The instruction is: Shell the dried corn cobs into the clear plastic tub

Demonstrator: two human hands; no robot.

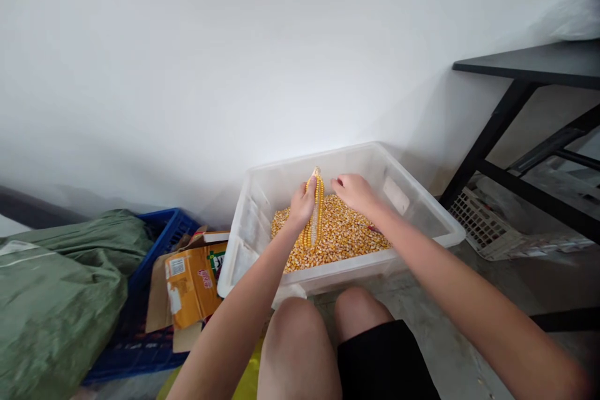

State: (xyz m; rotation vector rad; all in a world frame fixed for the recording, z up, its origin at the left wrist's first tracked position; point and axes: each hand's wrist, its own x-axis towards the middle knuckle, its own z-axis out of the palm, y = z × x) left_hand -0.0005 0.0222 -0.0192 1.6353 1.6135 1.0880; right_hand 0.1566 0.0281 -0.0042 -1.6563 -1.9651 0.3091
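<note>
My left hand [302, 203] is shut around a yellow corn cob [317, 215] that stands almost upright over the kernels. A pale strip of bare cob shows beside the remaining rows of kernels. My right hand [354, 194] hovers just to the right of the cob, its fingers curled, with nothing visible in them. Below both hands, loose yellow corn kernels [344, 237] fill the bottom of a translucent plastic tub [246, 244]. A small red object [372, 228] lies partly hidden among the kernels.
To the left are a green woven sack [60, 287], a blue plastic crate [159, 231] and an orange cardboard box [194, 281]. A black table [525, 65] stands at the right, above a white plastic rack [482, 225] on the concrete floor. My knees are directly behind the tub.
</note>
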